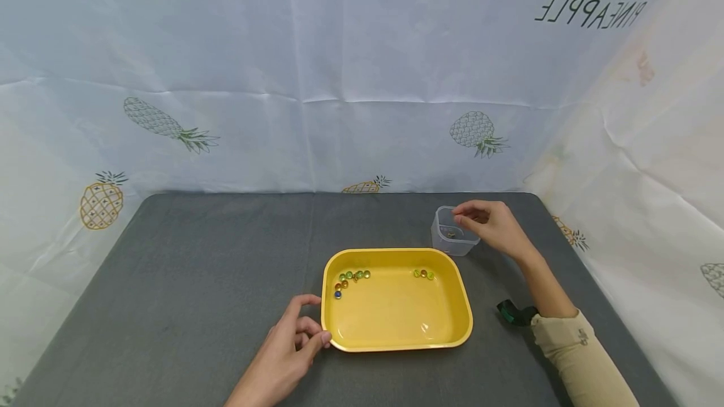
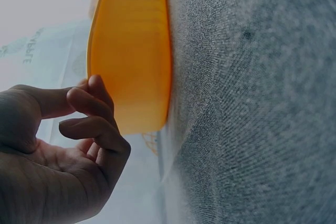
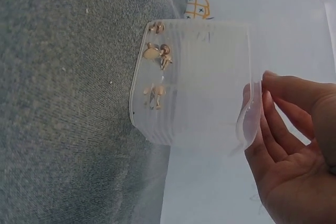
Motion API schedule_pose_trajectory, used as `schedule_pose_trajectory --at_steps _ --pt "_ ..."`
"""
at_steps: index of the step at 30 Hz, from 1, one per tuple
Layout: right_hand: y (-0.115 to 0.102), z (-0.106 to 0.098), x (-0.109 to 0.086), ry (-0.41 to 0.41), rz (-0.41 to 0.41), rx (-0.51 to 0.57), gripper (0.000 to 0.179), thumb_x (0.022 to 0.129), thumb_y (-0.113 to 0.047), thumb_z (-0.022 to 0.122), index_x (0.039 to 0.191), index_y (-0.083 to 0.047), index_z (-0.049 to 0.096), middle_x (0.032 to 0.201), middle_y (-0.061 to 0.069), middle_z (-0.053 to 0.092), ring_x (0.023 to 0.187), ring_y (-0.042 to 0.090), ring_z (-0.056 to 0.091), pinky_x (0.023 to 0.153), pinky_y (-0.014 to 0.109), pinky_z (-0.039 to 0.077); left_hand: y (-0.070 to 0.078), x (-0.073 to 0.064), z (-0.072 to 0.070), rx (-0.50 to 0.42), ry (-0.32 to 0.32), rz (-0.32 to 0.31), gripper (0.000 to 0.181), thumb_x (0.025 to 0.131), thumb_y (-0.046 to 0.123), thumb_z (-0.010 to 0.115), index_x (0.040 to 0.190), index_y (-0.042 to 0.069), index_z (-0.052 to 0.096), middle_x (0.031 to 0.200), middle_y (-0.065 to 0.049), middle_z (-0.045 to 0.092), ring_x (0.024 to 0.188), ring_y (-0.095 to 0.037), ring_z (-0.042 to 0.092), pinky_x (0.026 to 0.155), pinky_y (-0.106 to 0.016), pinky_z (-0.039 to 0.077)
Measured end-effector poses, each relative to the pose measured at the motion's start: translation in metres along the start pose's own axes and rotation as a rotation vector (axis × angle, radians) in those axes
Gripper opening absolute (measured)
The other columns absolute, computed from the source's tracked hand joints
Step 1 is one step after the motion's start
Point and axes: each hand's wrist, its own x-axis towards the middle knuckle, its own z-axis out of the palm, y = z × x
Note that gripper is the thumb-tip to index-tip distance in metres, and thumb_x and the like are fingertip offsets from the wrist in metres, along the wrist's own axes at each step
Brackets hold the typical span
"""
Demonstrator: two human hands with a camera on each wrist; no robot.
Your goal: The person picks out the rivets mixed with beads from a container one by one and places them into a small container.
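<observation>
My left hand (image 1: 285, 350) holds the left edge of a yellow tray (image 1: 396, 339), thumb and forefinger at its rim. In the left wrist view, the other fingers curl beside the orange-looking tray wall (image 2: 131, 51). My right hand (image 1: 498, 228) is at the mouth of a clear plastic container (image 1: 454, 247), which stands upright behind the tray's right corner. Its thumb is by the rim and the fingertips show partly through the plastic; whether they pinch anything is hidden. Several small copper-coloured metal studs (image 3: 152, 51) lie on the container's bottom.
Inside the tray, several shiny green, amber and blue beads (image 1: 349, 275) form a bent row at the back left. A small group of green and amber beads (image 1: 423, 274) sits back right. A pineapple-print curtain (image 1: 339, 143) borders the grey table (image 1: 198, 294).
</observation>
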Motion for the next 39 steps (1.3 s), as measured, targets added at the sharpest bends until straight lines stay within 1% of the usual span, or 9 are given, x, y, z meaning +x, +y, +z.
schedule_pose_trajectory --at_steps 4,8,14,18,21,24,31,34,39 --pt "-0.006 0.001 -0.001 -0.026 -0.013 -0.011 0.020 0.103 -0.009 0.075 0.122 -0.001 0.078 0.110 0.014 0.080 0.093 0.027 0.076 0.083 0.016 0.059 0.000 0.000 0.000 0.002 0.003 -0.004 0.056 0.105 0.015 0.073 0.151 0.004 0.042 0.091 -0.005 0.073 0.067 -0.014 0.060 0.061 -0.025 0.044" --pt "-0.017 0.003 -0.001 -0.051 -0.049 -0.004 0.021 0.102 -0.008 0.076 0.122 -0.004 0.078 0.110 0.011 0.081 0.095 0.023 0.077 0.086 0.014 0.057 0.000 0.001 0.001 0.002 0.006 -0.006 0.056 0.105 0.015 0.073 0.151 0.005 0.042 0.091 -0.006 0.073 0.067 -0.015 0.059 0.061 -0.025 0.045" --pt "-0.032 0.007 -0.001 -0.043 -0.124 0.023 0.022 0.101 -0.005 0.076 0.122 -0.004 0.078 0.111 0.011 0.081 0.093 0.015 0.076 0.084 0.016 0.059 0.000 0.001 0.001 0.004 0.010 -0.006 0.057 0.104 0.015 0.073 0.151 0.005 0.042 0.090 -0.004 0.073 0.067 -0.014 0.059 0.061 -0.025 0.044" --pt "-0.041 0.011 -0.001 -0.067 -0.160 0.050 0.021 0.099 -0.005 0.078 0.121 -0.006 0.078 0.108 0.010 0.081 0.091 0.010 0.075 0.082 0.019 0.061 0.000 0.000 0.002 0.009 0.011 -0.001 0.056 0.104 0.015 0.073 0.150 0.005 0.043 0.090 -0.004 0.072 0.067 -0.014 0.060 0.061 -0.025 0.045" --pt "-0.048 0.015 -0.001 -0.107 -0.185 0.074 0.021 0.099 -0.007 0.079 0.119 -0.011 0.079 0.106 0.005 0.081 0.090 0.006 0.073 0.082 0.023 0.062 0.000 0.000 0.002 0.011 0.014 -0.001 0.056 0.104 0.015 0.073 0.150 0.005 0.043 0.090 -0.004 0.073 0.066 -0.013 0.059 0.061 -0.025 0.044" --pt "-0.056 0.019 -0.001 -0.155 -0.212 0.103 0.021 0.098 -0.009 0.081 0.118 -0.014 0.079 0.105 0.001 0.080 0.090 0.005 0.072 0.082 0.025 0.063 0.000 0.000 0.002 0.012 0.017 -0.008 0.057 0.104 0.015 0.074 0.151 0.005 0.043 0.090 -0.004 0.073 0.066 -0.014 0.059 0.060 -0.025 0.044" --pt "-0.075 0.033 0.000 -0.283 -0.275 0.193 0.024 0.096 -0.008 0.083 0.119 -0.013 0.079 0.108 0.003 0.081 0.092 0.008 0.073 0.084 0.026 0.063 0.002 0.001 0.002 0.018 0.025 -0.020 0.056 0.104 0.014 0.074 0.151 0.006 0.043 0.089 -0.004 0.072 0.065 -0.014 0.058 0.059 -0.025 0.044" --pt "-0.082 0.039 0.002 -0.324 -0.274 0.214 0.025 0.096 -0.010 0.083 0.120 -0.010 0.079 0.108 0.004 0.082 0.092 0.008 0.074 0.084 0.026 0.063 0.002 0.001 0.003 0.019 0.027 -0.020 0.056 0.104 0.015 0.074 0.151 0.006 0.044 0.089 -0.004 0.072 0.065 -0.014 0.058 0.060 -0.025 0.043" --pt "-0.090 0.050 0.006 -0.381 -0.243 0.256 0.027 0.095 -0.012 0.085 0.120 -0.002 0.078 0.104 0.003 0.080 0.089 0.010 0.074 0.084 0.027 0.063 0.002 0.001 0.003 0.017 0.029 -0.022 0.057 0.104 0.014 0.074 0.151 0.005 0.044 0.089 -0.004 0.072 0.066 -0.015 0.059 0.060 -0.025 0.044"
